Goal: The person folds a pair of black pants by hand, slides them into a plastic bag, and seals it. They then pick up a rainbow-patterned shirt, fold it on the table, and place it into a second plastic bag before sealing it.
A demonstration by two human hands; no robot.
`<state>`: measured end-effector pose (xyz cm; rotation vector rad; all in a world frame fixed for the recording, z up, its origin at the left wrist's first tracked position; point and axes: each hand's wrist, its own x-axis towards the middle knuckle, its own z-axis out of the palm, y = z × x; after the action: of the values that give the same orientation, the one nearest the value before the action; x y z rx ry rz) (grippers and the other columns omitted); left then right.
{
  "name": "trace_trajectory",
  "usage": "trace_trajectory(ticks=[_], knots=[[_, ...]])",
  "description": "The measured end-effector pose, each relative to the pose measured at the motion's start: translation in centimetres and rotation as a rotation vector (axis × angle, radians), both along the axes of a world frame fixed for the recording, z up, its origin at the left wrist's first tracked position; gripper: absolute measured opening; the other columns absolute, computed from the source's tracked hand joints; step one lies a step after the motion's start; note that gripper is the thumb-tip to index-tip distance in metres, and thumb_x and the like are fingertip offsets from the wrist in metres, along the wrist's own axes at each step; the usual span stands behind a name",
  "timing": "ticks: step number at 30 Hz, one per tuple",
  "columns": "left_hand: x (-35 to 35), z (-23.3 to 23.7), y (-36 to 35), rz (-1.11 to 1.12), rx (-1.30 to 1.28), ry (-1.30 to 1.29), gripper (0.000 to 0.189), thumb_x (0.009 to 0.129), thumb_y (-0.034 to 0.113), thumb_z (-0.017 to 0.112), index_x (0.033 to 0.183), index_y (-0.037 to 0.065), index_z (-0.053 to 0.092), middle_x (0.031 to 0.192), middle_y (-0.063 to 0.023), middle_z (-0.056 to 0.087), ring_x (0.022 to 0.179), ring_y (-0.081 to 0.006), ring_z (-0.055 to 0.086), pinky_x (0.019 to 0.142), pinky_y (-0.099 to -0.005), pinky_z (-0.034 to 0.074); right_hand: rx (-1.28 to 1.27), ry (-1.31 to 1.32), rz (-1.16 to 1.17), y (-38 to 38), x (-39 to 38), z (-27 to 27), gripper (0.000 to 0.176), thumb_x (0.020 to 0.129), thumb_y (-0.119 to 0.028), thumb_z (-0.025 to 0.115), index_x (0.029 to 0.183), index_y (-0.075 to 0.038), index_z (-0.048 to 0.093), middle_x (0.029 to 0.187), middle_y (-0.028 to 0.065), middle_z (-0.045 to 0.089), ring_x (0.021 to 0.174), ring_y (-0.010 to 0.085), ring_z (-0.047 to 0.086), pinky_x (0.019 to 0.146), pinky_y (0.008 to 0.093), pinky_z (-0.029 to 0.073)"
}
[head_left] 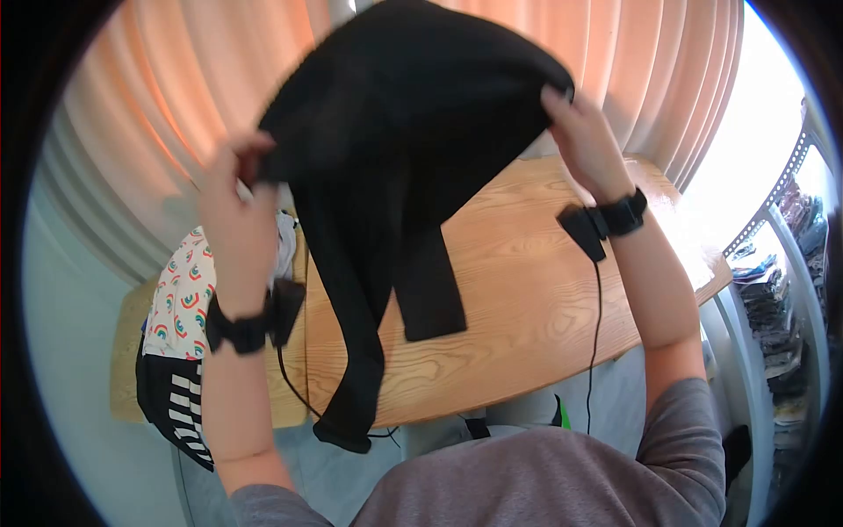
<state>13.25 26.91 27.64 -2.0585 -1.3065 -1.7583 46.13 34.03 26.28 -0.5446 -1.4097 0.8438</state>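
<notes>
A black garment is held up in the air in front of me, spread between my two hands. Two long strips that look like sleeves hang from it over the table, the longer one reaching past the front edge. My left hand, blurred by motion, grips its left side with bent fingers. Its right corner is pinched between the thumb and fingers of my right hand. Each wrist wears a black strap with a dark box and a cable.
Below is a wooden table. Folded clothes, one white with rainbow prints, lie at its left over a black striped piece. Pinkish curtains hang behind. Metal shelving with packed goods stands at right.
</notes>
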Motion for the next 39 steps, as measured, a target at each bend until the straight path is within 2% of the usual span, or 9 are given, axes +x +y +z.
trace_trajectory(ticks=[3,6,10,12,21,29,31,34,39], knots=[[-0.9,-6.6,-3.2,-0.105,-0.54,0.267,0.031,0.067,-0.005,0.058,0.097,0.003,0.059,0.075,-0.0074,0.052,0.078,-0.0181,0.055,0.072,-0.0291,0.044,-0.179,-0.652,-0.073,-1.6,3.8,-6.8,0.025,0.089,-0.021,0.06,0.099,0.003,0.063,0.08,0.0002,0.063,0.078,0.0069,0.053,0.072,0.0251,0.045],[-2.0,-14.2,-4.2,-0.374,-0.716,0.419,0.026,0.07,-0.002,0.061,0.095,0.002,0.06,0.079,-0.01,0.056,0.082,-0.0216,0.057,0.073,-0.0303,0.045,-0.411,-1.319,0.119,-2.4,6.0,-13.0,0.032,0.085,-0.022,0.064,0.109,-0.001,0.063,0.096,0.0108,0.067,0.086,0.0195,0.061,0.079,0.0318,0.047],[-3.4,-17.9,-3.4,-0.281,-0.916,0.222,0.017,0.079,0.006,0.063,0.094,-0.001,0.061,0.086,-0.0095,0.061,0.084,-0.0191,0.058,0.073,-0.0294,0.046,-0.501,-1.231,0.242,-2.4,6.4,-17.8,0.028,0.083,-0.018,0.064,0.105,-0.001,0.063,0.099,0.0133,0.066,0.092,0.025,0.062,0.085,0.0323,0.047],[-3.9,-18.9,-2.2,-0.258,-0.953,0.15,0.017,0.085,0.01,0.061,0.098,0.0,0.061,0.091,-0.0075,0.063,0.084,-0.0154,0.059,0.073,-0.0285,0.047,-0.555,-0.933,0.159,-1.2,5.2,-18.3,0.028,0.082,-0.017,0.064,0.105,0.0,0.062,0.099,0.014,0.066,0.092,0.0252,0.062,0.086,0.0327,0.047],[-0.3,-21.2,-1.2,-0.328,-1.24,0.26,0.042,0.071,0.025,0.076,0.1,-0.001,0.06,0.088,-0.0144,0.064,0.083,-0.0254,0.061,0.076,-0.0343,0.048,-0.451,-1.043,-0.144,2.4,-3.4,-21.6,0.046,0.077,-0.028,0.072,0.111,-0.001,0.056,0.098,0.0118,0.062,0.094,0.0229,0.059,0.082,0.0319,0.047],[-2.6,-21.2,-2.0,-0.142,-1.286,0.236,0.031,0.072,0.017,0.074,0.093,-0.004,0.063,0.093,-0.0169,0.066,0.085,-0.0277,0.062,0.075,-0.0355,0.048,-0.539,-1.013,0.102,2.0,-3.9,-20.1,0.038,0.079,-0.023,0.07,0.104,0.002,0.057,0.091,0.0123,0.061,0.087,0.0209,0.059,0.079,0.0289,0.047],[-3.0,-20.1,-2.1,-0.032,-0.93,0.012,0.029,0.073,0.011,0.073,0.093,-0.007,0.061,0.087,-0.0095,0.063,0.082,-0.0155,0.059,0.076,-0.0268,0.046,-0.606,-0.481,0.164,1.6,-3.3,-19.2,0.027,0.086,-0.016,0.063,0.105,0.002,0.057,0.093,0.0069,0.061,0.088,0.0146,0.058,0.081,0.026,0.046],[-2.8,-14.3,-1.5,-0.033,-0.836,-0.108,0.027,0.076,0.011,0.071,0.096,-0.005,0.061,0.09,-0.0084,0.063,0.086,-0.0142,0.058,0.079,-0.0262,0.045,-0.536,-0.09,0.31,-0.4,-2.6,-14.2,0.022,0.09,-0.012,0.057,0.108,0.001,0.057,0.098,0.0034,0.062,0.09,0.0113,0.057,0.082,0.0248,0.046],[-0.7,-9.9,-0.6,-0.426,-0.568,-0.754,0.027,0.083,0.009,0.067,0.106,0.0,0.057,0.096,-0.0066,0.063,0.088,-0.0148,0.06,0.083,-0.0286,0.047,-0.355,0.074,0.229,-3.1,-1.4,-7.9,0.023,0.092,-0.009,0.053,0.113,0.001,0.053,0.102,0.0051,0.062,0.093,0.0113,0.058,0.084,0.0243,0.047]])
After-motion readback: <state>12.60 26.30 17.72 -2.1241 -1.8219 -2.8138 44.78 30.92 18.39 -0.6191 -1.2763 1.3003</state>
